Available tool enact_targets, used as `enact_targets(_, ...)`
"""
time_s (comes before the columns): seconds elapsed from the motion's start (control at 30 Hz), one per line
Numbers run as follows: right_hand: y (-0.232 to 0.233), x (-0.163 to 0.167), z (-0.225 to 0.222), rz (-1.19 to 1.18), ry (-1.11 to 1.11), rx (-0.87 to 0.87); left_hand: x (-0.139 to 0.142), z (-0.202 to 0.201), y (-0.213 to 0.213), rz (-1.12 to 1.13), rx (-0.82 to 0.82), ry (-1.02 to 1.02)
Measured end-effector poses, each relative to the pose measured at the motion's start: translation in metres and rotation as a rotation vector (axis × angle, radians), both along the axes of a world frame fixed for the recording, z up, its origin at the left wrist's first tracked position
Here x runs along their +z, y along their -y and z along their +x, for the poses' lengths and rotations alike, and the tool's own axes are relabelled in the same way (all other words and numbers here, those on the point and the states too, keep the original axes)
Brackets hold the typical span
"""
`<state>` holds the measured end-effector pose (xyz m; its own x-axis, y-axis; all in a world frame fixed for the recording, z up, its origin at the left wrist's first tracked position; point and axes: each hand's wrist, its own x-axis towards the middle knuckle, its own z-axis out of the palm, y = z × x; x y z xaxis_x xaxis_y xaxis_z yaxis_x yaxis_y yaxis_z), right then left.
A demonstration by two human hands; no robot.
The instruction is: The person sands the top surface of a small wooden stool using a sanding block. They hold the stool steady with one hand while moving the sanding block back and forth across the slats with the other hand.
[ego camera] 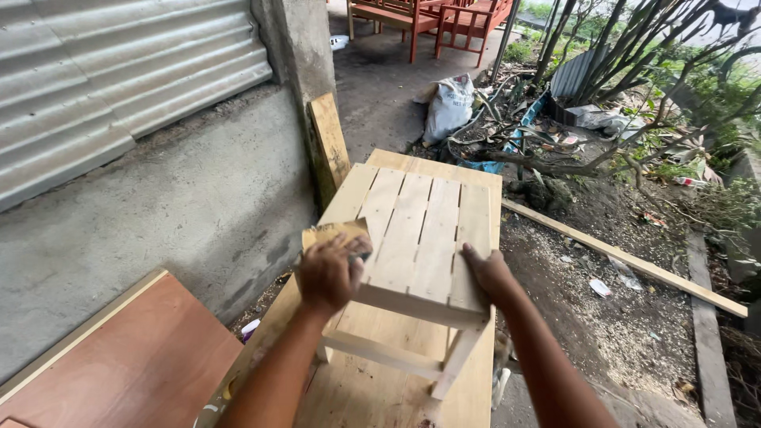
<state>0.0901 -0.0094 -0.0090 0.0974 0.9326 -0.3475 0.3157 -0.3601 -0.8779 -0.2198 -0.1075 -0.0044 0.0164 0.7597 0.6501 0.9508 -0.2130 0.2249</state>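
A small unpainted wooden stool (416,230) with a slatted seat stands on a pale wooden bench top (372,392) in front of me. My left hand (327,273) presses a folded sheet of tan sandpaper (337,234) against the stool's near left corner. My right hand (489,273) lies flat on the right slat near the front edge, fingers spread, steadying the seat. The stool's front legs and a cross rail (380,353) show below the seat.
A concrete wall (182,198) topped with corrugated metal runs along the left. A reddish-brown panel (127,364) lies at lower left. A plank (329,147) leans on the wall. A long wooden batten (626,257), a white sack (448,103), brush and red chairs (428,16) lie beyond.
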Motion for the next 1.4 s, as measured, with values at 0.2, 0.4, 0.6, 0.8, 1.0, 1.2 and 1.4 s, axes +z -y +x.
enact_targets(0.2, 0.034, -0.031, -0.053, 0.033, -0.057, -0.132, 0.012, -0.059, -0.011, 0.047, -0.103, 0.014)
enact_targets(0.4, 0.061, -0.034, -0.061, 0.128, -0.329, -0.210, 0.012, -0.066, -0.006, 0.084, -0.089, 0.077)
enact_targets(0.6, 0.019, 0.002, -0.039, -0.080, -0.625, -0.245, -0.004, -0.038, -0.003, 0.107, 0.129, 0.216)
enact_targets(0.8, -0.044, -0.013, -0.029, -0.028, -0.860, -0.244, -0.012, 0.025, 0.013, 0.262, 0.368, 0.602)
enact_targets(1.0, -0.034, -0.018, -0.022, 0.007, -0.972, -0.308, -0.022, 0.038, -0.016, 0.255, 0.289, 0.968)
enact_targets(1.2, 0.024, -0.019, 0.019, -0.115, -1.022, -0.642, -0.049, 0.024, -0.110, 0.180, -0.097, 0.874)
enact_targets(1.4, 0.061, -0.058, 0.015, 0.093, -1.208, -0.514, -0.010, 0.009, -0.167, -0.483, -0.047, 0.590)
